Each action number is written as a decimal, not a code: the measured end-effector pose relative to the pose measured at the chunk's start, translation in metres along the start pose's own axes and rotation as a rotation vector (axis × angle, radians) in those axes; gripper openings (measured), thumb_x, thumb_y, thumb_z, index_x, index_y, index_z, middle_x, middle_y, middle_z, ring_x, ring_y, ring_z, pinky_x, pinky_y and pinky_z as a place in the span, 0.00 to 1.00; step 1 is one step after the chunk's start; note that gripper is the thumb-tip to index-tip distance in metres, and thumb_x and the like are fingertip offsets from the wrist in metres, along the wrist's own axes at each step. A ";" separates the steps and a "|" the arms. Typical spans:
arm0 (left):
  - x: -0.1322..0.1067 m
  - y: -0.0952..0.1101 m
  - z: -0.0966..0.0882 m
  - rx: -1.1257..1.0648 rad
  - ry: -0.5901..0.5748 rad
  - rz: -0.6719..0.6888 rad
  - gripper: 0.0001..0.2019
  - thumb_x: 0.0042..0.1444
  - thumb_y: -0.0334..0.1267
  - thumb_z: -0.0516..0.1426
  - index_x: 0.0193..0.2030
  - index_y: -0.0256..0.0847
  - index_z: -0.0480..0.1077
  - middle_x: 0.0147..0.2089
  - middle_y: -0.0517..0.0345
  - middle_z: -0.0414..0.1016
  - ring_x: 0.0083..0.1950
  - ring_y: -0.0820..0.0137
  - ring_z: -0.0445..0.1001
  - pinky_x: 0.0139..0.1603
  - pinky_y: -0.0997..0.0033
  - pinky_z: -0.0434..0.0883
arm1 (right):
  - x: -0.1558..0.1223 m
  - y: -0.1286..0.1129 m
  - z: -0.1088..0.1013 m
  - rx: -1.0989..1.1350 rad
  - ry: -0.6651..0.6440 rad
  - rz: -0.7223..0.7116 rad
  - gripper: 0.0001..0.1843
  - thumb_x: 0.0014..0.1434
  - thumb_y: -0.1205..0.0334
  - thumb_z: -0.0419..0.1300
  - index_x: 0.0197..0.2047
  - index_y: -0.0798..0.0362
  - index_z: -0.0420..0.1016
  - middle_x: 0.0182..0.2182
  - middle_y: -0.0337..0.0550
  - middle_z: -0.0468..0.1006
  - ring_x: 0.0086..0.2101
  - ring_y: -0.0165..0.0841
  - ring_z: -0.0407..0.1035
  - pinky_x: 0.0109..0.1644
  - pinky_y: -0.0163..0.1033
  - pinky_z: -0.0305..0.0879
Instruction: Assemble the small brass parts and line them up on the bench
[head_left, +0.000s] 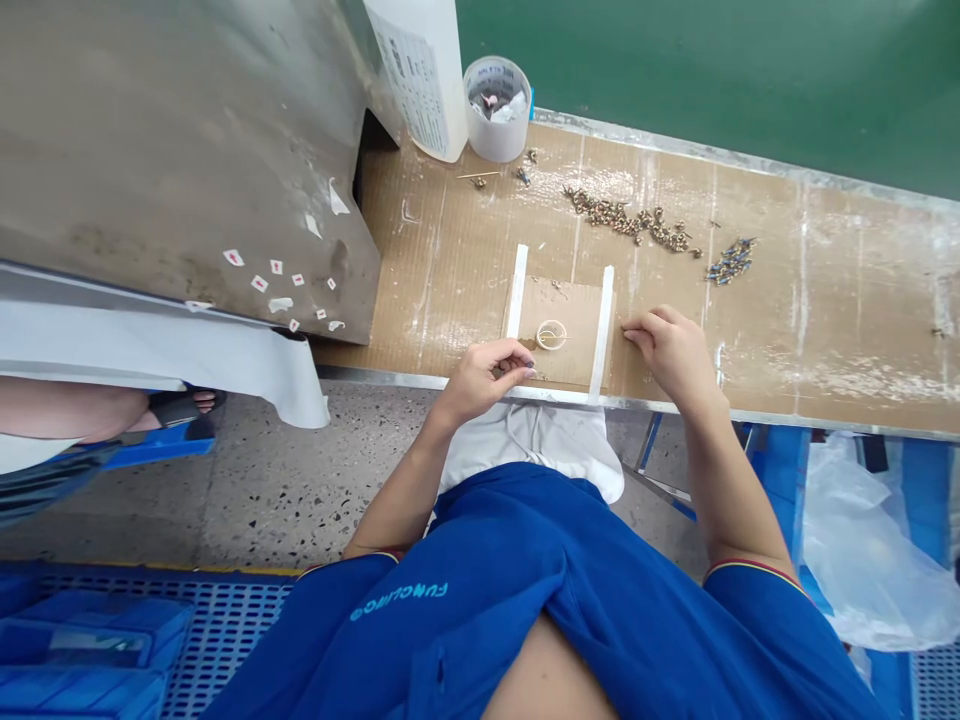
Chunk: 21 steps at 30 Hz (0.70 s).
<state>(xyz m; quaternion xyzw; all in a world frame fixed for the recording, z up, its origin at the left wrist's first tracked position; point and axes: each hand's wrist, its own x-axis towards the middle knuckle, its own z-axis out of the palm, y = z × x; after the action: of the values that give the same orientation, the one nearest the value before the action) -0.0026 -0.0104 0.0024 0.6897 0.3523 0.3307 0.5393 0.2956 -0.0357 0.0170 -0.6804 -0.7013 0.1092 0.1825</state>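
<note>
My left hand (pixel 487 378) is at the bench's front edge with thumb and forefinger closed. A tiny dark bluish piece (pixel 529 364) shows at its fingertips, too small to name. Just beyond these fingers a small round white ring or cap (pixel 551 321) rests on a cardboard square (pixel 577 300), with what looks like a thin stick or thread in it. White tape strips (pixel 602 335) run along both sides of the square. Right of the tape, my right hand (pixel 673 358) hovers low over the bench, fingers pinched together. Whatever it may hold is hidden.
Behind the hands lie a row of small brass-coloured parts (pixel 630 220) and a smaller pile with blue bits (pixel 730 262). A white bottle (pixel 427 85) and a tape-roll cup (pixel 499 138) stand at the back. A metal box (pixel 187 170) bounds the left; another person's leg (pixel 75 408) is below it.
</note>
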 end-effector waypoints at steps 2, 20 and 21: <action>-0.001 -0.001 0.000 0.031 0.003 0.007 0.05 0.60 0.36 0.61 0.35 0.37 0.75 0.32 0.56 0.78 0.31 0.73 0.73 0.32 0.75 0.70 | -0.004 0.004 -0.005 -0.027 -0.015 0.006 0.08 0.61 0.64 0.59 0.31 0.48 0.79 0.33 0.46 0.79 0.35 0.41 0.74 0.40 0.46 0.70; -0.001 -0.001 0.009 0.218 -0.013 0.143 0.08 0.62 0.34 0.60 0.31 0.37 0.72 0.28 0.60 0.71 0.27 0.76 0.66 0.30 0.75 0.64 | -0.041 -0.102 0.043 1.060 0.076 0.456 0.17 0.54 0.43 0.71 0.37 0.47 0.80 0.30 0.42 0.85 0.31 0.38 0.80 0.40 0.48 0.82; -0.001 -0.001 0.010 0.234 -0.015 0.133 0.08 0.62 0.34 0.59 0.30 0.38 0.71 0.28 0.61 0.70 0.27 0.75 0.65 0.30 0.74 0.64 | -0.041 -0.104 0.045 1.064 0.068 0.458 0.18 0.53 0.42 0.71 0.37 0.47 0.80 0.30 0.42 0.85 0.31 0.38 0.81 0.40 0.48 0.83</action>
<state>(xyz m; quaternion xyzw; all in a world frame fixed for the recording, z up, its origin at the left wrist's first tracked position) 0.0055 -0.0159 -0.0003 0.7721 0.3382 0.3172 0.4347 0.1827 -0.0771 0.0140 -0.6326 -0.3787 0.4615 0.4933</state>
